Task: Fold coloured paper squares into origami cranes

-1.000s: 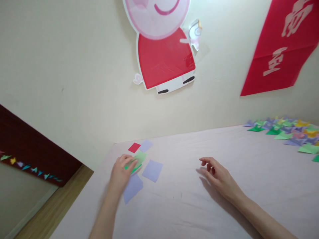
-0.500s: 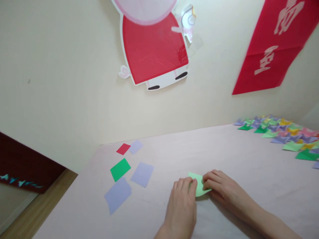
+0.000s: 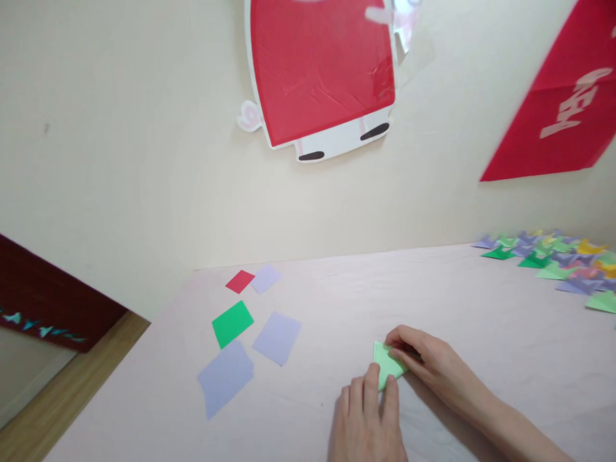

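Note:
A light green piece of paper (image 3: 387, 364), folded into a small triangle-like shape, lies on the pale cloth-covered table in front of me. My right hand (image 3: 419, 354) pinches its right side, thumb and fingers closed at the edge. From below, my left hand (image 3: 369, 410) reaches in with fingers apart; its index fingertip and thumb rest on the lower part of the paper. The right hand's fingers cover part of the fold.
Left on the table are a red paper (image 3: 239, 281), a green paper (image 3: 233, 324) and several lavender papers (image 3: 277, 337). Rows of colourful folded paper pieces (image 3: 553, 272) stand at the far right. Behind rises a wall with a cartoon cutout (image 3: 322, 70) and red banner (image 3: 553, 109).
The paper has gone from a wider, curled sheet to a smaller folded shape. My left hand has shifted right and down, its fingers spreading. The camera view has turned slightly.

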`<state>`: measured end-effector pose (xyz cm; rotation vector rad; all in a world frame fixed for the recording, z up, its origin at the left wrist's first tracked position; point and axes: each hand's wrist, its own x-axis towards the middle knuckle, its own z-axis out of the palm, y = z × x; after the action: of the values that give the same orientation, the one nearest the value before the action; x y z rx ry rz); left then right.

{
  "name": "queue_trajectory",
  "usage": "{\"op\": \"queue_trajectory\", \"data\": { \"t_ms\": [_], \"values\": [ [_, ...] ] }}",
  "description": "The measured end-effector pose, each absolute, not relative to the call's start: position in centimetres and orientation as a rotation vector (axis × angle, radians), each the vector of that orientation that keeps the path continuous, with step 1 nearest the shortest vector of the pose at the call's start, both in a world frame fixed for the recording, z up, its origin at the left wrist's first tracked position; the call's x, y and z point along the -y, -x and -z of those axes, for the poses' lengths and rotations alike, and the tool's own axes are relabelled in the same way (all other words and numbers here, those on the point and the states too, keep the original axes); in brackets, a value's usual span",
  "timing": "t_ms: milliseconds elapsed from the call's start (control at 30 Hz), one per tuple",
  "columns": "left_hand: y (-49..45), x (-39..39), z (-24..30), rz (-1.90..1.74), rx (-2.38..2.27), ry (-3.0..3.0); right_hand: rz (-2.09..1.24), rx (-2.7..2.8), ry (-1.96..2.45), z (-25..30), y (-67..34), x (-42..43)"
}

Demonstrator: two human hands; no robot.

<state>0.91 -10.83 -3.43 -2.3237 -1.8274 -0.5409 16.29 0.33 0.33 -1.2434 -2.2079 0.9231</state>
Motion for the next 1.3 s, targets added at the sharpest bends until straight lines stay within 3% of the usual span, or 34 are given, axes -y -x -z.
{"op": "queue_trajectory", "data": {
  "t_ms": [733,1300],
  "values": [
    [-0.6,10.3,4.1,0.51,1.756,2.414,-0.664,2.231,1.192,-0.3,-15.3,0.2],
    [-0.5,9.9,1.0,0.355,1.693,2.487,-0.561,2.321,1.231,-0.3,-15.1,0.5]
  ]
}}
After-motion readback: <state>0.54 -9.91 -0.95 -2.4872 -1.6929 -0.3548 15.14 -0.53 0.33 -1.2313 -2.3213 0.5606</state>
